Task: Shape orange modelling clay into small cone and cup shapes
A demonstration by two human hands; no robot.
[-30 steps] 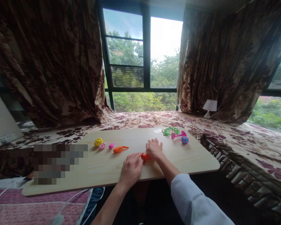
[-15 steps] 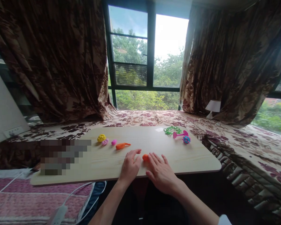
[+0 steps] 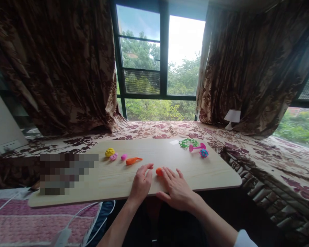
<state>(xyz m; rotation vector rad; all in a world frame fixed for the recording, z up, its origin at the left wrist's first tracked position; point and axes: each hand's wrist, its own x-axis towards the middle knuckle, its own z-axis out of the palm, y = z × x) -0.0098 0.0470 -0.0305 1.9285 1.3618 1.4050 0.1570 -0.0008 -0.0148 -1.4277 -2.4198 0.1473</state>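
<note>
Left hand (image 3: 141, 183) and right hand (image 3: 179, 190) are apart from each other at the near edge of a pale wooden tabletop (image 3: 113, 185), with a short orange piece (image 3: 159, 171) between them. That piece lies on the wood just left of the right hand's fingertips, which reach over its right end; its rounded left end shows, but how much of it is under the fingers cannot be told. The right hand is spread palm down, fingers stretched out and thumb held off toward the left, gripping nothing that can be seen. The left hand is loosely bent, its fingers pointing far and to the right, with bare wood between it and the orange piece.

Beyond the left hand, farther off and to the left, lies an orange tapered piece (image 3: 132, 161), its thin tip toward the right. Left of it come a bright pink lump (image 3: 124, 157), a pale pink piece (image 3: 113, 156) and a knobby yellow lump (image 3: 109, 152), the last two close together. At the far right of the tabletop are a tangle of green strands (image 3: 188, 143), a pink bar with flared ends (image 3: 197, 147) and, nearer, a blue-and-pink studded ball (image 3: 203, 153). Farther right, a small white lamp (image 3: 232, 118) stands by the curtain (image 3: 249, 68).
</note>
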